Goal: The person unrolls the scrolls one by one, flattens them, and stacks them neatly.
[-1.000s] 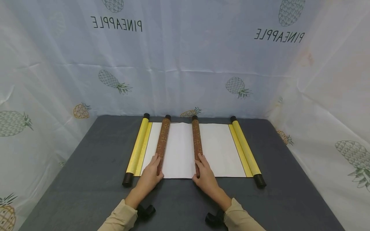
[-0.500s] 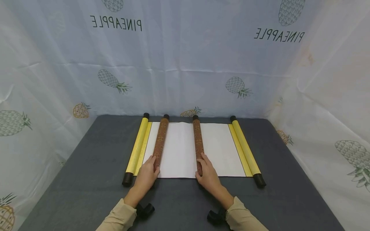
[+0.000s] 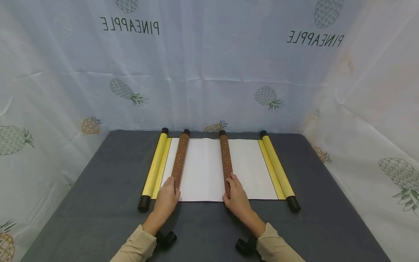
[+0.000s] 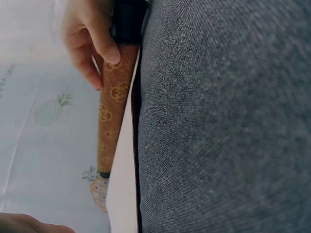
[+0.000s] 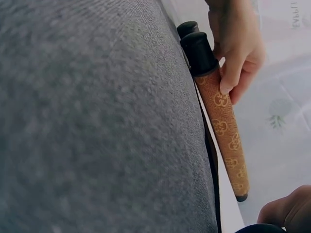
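Matt scroll paper (image 3: 203, 169) (rough woven tablecloth (image 4: 218, 121))

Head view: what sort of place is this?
Probably a makeshift recording booth: creased pineapple-print fabric hangs behind and on both sides of a dark-covered table, and black devices, likely wrist cameras, show beside both sleeves.

In front of me hangs a pale, creased back cloth (image 3: 204, 54), printed with outlined pineapples (image 3: 121, 88) and mirror-written PINEAPPLE lettering (image 3: 131, 25). A left cloth (image 3: 42, 105) and a right cloth (image 3: 366, 76) flank my dark grey desk (image 3: 98, 203). The light reaches me soft, slightly warmer on my right.
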Demonstrator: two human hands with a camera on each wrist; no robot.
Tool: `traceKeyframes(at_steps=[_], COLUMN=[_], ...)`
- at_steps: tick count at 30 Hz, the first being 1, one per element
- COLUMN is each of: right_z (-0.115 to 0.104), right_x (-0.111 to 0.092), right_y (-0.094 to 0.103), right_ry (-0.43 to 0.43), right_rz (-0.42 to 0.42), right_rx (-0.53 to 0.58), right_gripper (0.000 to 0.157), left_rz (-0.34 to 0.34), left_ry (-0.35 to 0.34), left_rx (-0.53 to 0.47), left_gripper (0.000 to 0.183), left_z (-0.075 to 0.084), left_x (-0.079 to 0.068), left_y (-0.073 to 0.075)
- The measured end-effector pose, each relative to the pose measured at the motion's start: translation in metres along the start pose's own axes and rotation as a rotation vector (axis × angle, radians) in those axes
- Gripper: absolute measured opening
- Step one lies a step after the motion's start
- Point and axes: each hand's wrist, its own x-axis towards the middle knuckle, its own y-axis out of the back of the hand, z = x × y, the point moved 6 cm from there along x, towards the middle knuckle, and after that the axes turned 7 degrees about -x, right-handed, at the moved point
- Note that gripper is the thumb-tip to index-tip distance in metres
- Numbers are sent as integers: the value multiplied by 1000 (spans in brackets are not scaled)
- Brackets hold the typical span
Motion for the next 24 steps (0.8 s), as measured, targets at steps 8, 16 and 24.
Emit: traceKeyframes(at_steps=[8,16,24], right_z=[0,-1,-2], right_x=[2,1,1], right_y=[3,3,2], right_ry=[34,80,75], right_rz=[-6,7,-44], right_rx=[-18,-39,-22], right_gripper=[49,49,49], left_rz=[-42,-66,-85], left_ry=[-16,-88,-114], left_rx=[8,4,38], left_gripper=[41,44,42], left_z=[-2,-1,-1], left_x=[0,0,1], left_y=[-4,-4,-1])
